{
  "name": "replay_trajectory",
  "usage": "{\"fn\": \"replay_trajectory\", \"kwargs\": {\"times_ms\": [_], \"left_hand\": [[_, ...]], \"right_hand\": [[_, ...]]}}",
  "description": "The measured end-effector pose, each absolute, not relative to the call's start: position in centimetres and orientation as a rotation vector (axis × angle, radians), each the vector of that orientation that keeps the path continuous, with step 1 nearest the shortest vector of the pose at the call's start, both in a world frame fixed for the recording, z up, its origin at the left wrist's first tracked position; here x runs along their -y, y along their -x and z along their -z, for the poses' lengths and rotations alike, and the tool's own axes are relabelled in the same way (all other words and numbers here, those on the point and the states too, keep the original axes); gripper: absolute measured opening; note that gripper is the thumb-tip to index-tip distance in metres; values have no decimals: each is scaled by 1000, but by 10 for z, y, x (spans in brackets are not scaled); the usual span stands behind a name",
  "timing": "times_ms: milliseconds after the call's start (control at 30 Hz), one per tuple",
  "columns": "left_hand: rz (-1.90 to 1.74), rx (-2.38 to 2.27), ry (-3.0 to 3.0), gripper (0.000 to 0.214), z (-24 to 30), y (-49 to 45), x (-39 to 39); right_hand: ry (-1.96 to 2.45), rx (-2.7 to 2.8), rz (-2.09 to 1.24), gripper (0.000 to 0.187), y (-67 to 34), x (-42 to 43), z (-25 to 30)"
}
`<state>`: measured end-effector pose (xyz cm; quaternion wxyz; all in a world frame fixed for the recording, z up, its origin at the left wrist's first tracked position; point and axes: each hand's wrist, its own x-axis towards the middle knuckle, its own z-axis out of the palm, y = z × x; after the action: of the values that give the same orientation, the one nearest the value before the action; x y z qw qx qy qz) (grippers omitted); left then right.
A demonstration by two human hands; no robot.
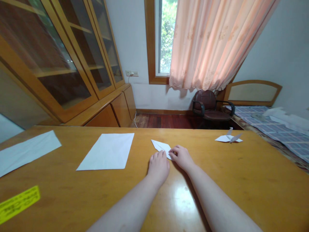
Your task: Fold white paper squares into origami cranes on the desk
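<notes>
A small piece of white folded paper (162, 146), long and pointed at its far left end, lies on the wooden table with a crease line down its middle. My left hand (159, 166) is closed at its near edge, fingers bent together and tips on the paper. From the right, my right hand (181, 156) pinches the paper's near right corner between thumb and fingers. The fingers of both hands hide the near end of the paper. Off to the right stands a finished origami crane (229, 138) of white paper, its wings spread.
Left of my hands lies a white square sheet (106, 151), with another white paper strip (29, 151) farther left. A yellow label (19, 204) is at the table's (231, 193) near left. Beyond are a glass-door cabinet (79, 48), an office chair (207, 103) and a bed (260, 119).
</notes>
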<state>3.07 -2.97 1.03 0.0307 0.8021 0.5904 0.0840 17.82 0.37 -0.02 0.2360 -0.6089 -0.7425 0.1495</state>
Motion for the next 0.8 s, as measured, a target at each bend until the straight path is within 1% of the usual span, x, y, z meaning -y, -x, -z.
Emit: {"fn": "replay_trajectory", "kwargs": {"times_ms": [100, 267, 533, 800], "left_hand": [[-247, -1816, -2452, 38, -11, -30, 29], [-313, -1798, -2450, 46, -10, -29, 29], [-354, -1756, -2479, 50, -5, -27, 28], [-334, -1660, -2513, 49, -6, -26, 28]], "right_hand": [[1552, 2109, -459, 19, -176, -2, -1], [1405, 2168, -553, 19, -175, -1, -1], [1540, 1945, -437, 16, -178, -6, 1], [1491, 1881, -413, 19, -180, -8, 8]]}}
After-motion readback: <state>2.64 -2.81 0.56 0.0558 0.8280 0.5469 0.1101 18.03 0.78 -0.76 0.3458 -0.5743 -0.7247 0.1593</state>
